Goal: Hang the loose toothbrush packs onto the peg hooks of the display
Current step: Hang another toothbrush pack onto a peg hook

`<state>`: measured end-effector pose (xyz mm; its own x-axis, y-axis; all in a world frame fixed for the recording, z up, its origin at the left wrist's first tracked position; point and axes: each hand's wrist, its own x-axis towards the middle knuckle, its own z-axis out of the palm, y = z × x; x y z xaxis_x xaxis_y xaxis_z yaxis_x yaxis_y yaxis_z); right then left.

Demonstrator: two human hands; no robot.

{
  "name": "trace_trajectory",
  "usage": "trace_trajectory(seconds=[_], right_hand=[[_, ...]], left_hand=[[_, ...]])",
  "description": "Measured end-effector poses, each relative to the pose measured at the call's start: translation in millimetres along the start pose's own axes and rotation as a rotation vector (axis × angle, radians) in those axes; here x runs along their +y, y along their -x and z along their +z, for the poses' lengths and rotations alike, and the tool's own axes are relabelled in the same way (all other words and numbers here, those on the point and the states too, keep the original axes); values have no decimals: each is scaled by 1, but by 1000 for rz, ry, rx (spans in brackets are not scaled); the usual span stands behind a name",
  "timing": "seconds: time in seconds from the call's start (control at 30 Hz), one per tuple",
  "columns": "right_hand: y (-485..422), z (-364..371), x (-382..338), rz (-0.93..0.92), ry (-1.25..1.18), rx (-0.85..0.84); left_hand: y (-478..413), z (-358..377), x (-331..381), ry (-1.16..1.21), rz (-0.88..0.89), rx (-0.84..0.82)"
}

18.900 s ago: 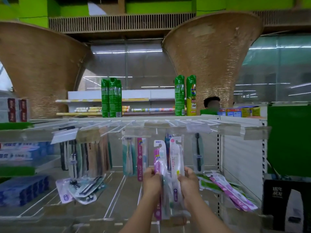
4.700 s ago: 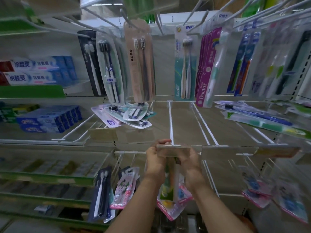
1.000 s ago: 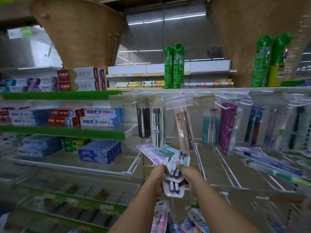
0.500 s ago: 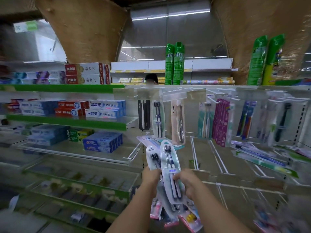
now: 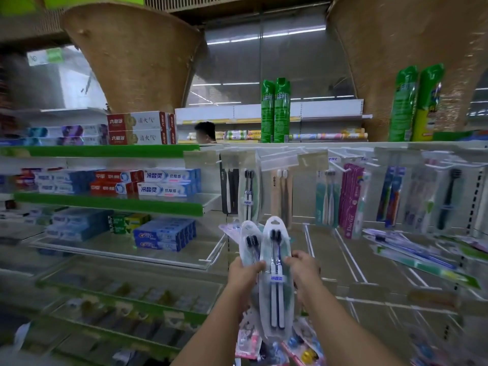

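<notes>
The left hand [image 5: 244,276] grips the left edge and the right hand [image 5: 304,273] the right edge of two overlapping upright toothbrush packs, front pack [image 5: 275,299] partly covering rear pack [image 5: 249,240], held below the hooks [image 5: 343,169] and hung packs [image 5: 248,192].

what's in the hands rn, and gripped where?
Two upright oval twin-toothbrush packs. Left hand grips the rear pack at its lower part, right hand pinches the front pack at its right edge, mid-length. Hang holes on top are free.
</notes>
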<state>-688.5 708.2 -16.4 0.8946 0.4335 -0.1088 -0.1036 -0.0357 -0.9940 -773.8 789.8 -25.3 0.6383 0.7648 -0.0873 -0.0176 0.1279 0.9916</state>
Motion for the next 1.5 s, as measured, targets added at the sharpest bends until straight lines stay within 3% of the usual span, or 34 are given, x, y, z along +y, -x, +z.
trace_trajectory(seconds=[0.47,0.7,0.93,1.23,1.5], right_hand=[[-23,77,-75,-322,-34,183],[-25,100,-87,-399,-36,210],[-26,102,-96,-377,-79,193],[-48,99,-104,-331,143,282],[-62,112,-115,-205,286,299]], left_hand=[[-61,-41,63,20,260,125],[-82,-52,72,47,265,152],[-85,-59,76,102,329,193],[-96,-66,75,25,390,259],[-93,-50,75,31,413,132]])
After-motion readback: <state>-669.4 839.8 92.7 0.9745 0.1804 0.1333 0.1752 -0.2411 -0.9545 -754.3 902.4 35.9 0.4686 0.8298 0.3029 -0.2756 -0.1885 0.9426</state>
